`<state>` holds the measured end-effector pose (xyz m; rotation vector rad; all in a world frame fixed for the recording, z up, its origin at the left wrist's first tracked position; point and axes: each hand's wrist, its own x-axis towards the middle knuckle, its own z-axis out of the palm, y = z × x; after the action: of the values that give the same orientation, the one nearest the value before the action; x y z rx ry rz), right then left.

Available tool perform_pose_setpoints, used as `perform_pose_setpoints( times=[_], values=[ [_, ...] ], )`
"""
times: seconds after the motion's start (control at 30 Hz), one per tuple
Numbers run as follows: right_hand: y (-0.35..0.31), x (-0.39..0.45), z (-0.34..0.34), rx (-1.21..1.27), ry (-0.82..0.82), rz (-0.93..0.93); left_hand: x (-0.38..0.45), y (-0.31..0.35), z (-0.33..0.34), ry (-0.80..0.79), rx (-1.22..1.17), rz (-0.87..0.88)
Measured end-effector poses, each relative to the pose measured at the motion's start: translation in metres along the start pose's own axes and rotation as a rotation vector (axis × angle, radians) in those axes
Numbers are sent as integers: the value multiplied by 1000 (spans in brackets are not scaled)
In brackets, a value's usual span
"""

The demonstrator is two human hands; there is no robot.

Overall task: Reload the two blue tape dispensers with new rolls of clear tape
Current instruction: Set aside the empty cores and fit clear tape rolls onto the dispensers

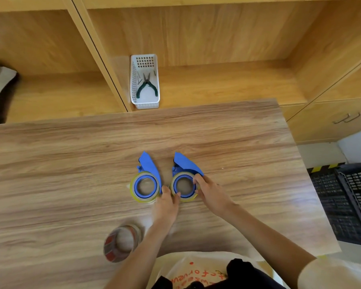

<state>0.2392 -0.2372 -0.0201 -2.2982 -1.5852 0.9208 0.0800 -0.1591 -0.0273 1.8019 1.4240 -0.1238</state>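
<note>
While hands (188, 197) grip right dispenser (184, 176)

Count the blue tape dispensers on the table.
2. The left dispenser lies untouched mid-table; the right dispenser lies beside it, gripped by the left hand and right hand.

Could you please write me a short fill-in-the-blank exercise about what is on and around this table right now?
1. Both hands, the left hand and the right hand, are on the ____ of the two blue dispensers.
2. The pliers lie inside a white ____ on the shelf.
3. The other blue dispenser rests on the wooden ____.

Missing words: right; basket; table
</note>
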Motion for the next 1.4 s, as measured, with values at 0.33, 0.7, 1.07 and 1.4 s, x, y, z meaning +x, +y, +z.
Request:
perform_pose_setpoints(
  times=[0.33,0.7,1.07,1.4],
  values=[
    [6,20,-25,26,159,134,7,3,-2,-57,-7,-62],
    [0,23,-16,-64,17,135,15,3,1,-95,-17,-82],
    [-15,41,-25,-20,267,88,29,-15,-15,-249,-27,-67],
    [-96,86,18,-15,50,-192,43,-60,-99,202,-152,19]
  ],
)
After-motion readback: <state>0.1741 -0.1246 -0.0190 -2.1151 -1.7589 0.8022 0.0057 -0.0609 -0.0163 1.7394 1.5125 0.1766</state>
